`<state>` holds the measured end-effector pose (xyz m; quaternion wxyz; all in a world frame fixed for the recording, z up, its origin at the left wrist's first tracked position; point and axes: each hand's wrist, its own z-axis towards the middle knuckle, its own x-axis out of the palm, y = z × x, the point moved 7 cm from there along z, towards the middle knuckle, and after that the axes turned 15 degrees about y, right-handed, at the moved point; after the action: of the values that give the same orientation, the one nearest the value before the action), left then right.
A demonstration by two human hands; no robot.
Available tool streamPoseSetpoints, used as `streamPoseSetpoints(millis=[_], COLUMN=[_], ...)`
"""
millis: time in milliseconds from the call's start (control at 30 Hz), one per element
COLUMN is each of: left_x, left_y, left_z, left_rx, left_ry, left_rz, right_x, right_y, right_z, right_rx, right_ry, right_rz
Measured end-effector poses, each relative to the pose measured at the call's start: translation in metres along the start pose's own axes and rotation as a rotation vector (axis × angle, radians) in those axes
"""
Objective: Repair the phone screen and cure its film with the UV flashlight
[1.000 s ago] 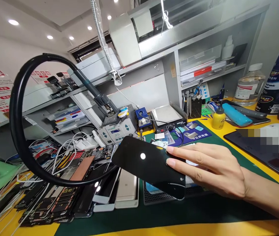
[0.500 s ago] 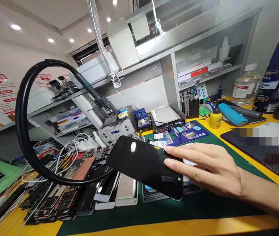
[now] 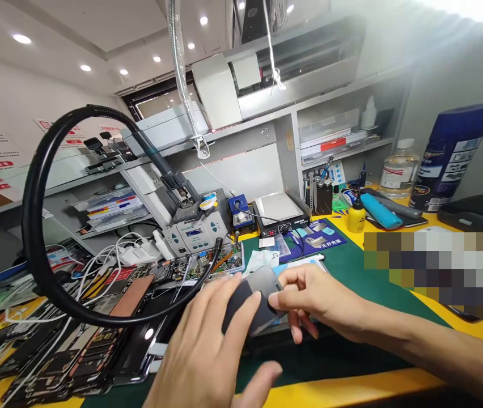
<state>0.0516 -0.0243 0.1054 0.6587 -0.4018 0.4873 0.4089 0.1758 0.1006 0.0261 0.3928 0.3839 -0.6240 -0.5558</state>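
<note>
A dark, flat phone-like panel [image 3: 262, 283] is tilted over the green mat [image 3: 343, 272]. My right hand [image 3: 309, 294] pinches its right edge between thumb and fingers. On the panel's left side lies my left hand [image 3: 211, 334], palm down, with its fingers spread and the thumb apart, fingertips touching the dark surface. Behind the hands, a clear tray of small circuit parts [image 3: 233, 258] and a purple card [image 3: 318, 241] rest on the bench.
A black flexible hose [image 3: 33, 226] loops across the left. Stacked phone parts [image 3: 92, 345] cover the left bench. Further back are a hot-air station [image 3: 193, 232], a flat heating plate [image 3: 278, 207], a yellow bottle [image 3: 355, 216] and a blue spray can [image 3: 445, 158].
My left hand has come into view and touches the panel. My right hand has turned and moved slightly left, gripping the panel by its edge. The panel is now tilted differently.
</note>
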Motion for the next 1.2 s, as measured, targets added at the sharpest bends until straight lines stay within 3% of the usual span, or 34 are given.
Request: streamPoseSetpoints(millis=[100,200,267,333,400,500,633,733,900,1200], left_x=[0.014,0.016,0.017,0.024,0.034,0.049,0.059,0.059,0.057,0.065], left_y=[-0.001,0.002,0.006,0.012,0.018,0.023,0.024,0.023,0.023,0.029], left_z=[0.034,0.047,0.052,0.061,0.07,0.082,0.088,0.087,0.08,0.068], left_rx=[0.095,0.121,0.113,0.098,0.091,0.102,0.153,0.212,0.307,0.391], left_ry=[0.011,0.013,0.066,0.184,0.308,0.421,0.436,0.349,0.186,0.075], left_rz=[0.215,0.206,0.167,0.106,0.03,-0.054,-0.058,-0.004,0.107,0.173], right_x=[0.003,-0.018,-0.055,-0.105,-0.147,-0.178,-0.177,-0.173,-0.177,-0.178], right_y=[0.001,0.013,0.028,0.047,0.055,0.044,0.017,0.006,0.002,-0.001], right_z=[0.002,-0.002,-0.012,-0.031,-0.047,-0.048,-0.03,-0.022,-0.022,-0.026], right_rx=[0.022,0.038,0.034,0.023,0.11,0.307,0.447,0.526,0.605,0.638], right_ry=[0.026,-0.034,-0.19,-0.488,-0.673,-0.639,-0.456,-0.381,-0.358,-0.35], right_rz=[-0.05,-0.203,-0.372,-0.571,-0.75,-0.961,-1.125,-1.165,-1.155,-1.063])
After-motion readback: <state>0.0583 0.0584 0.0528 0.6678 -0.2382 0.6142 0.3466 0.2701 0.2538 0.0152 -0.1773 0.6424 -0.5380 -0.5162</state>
